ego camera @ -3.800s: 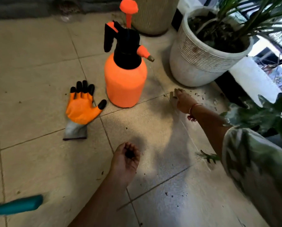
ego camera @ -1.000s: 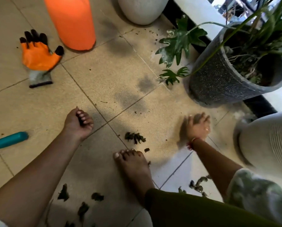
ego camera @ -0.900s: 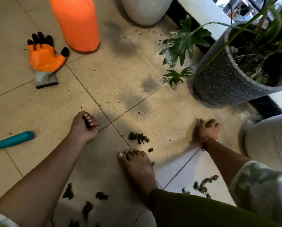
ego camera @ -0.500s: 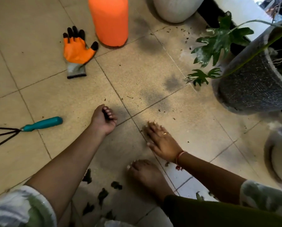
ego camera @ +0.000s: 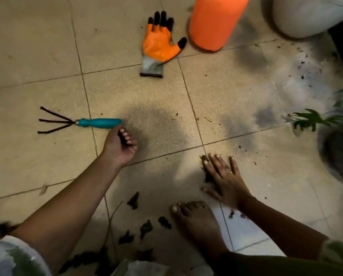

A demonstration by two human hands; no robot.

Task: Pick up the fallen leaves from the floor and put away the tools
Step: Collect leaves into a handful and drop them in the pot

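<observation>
Right hand [ego camera: 225,181] flat on beige tiled floor [ego camera: 37,46], fingers [ego camera: 216,162] spread, index side touching dark crumpled leaf clump [ego camera: 206,175]. More dark shrivelled fallen leaves [ego camera: 133,202] scattered near bare foot [ego camera: 194,222]. Left hand [ego camera: 118,149] palm-up, fingers curled over dark scraps [ego camera: 121,138]. Teal-handled three-prong hand rake [ego camera: 99,123] lies just beyond them. Orange-and-black gardening glove [ego camera: 157,44] lies beside orange plastic sprayer bottle [ego camera: 212,22].

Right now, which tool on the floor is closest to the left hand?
The teal-handled rake: its handle end lies just beside the left hand. The orange glove and orange sprayer lie well beyond it.
</observation>
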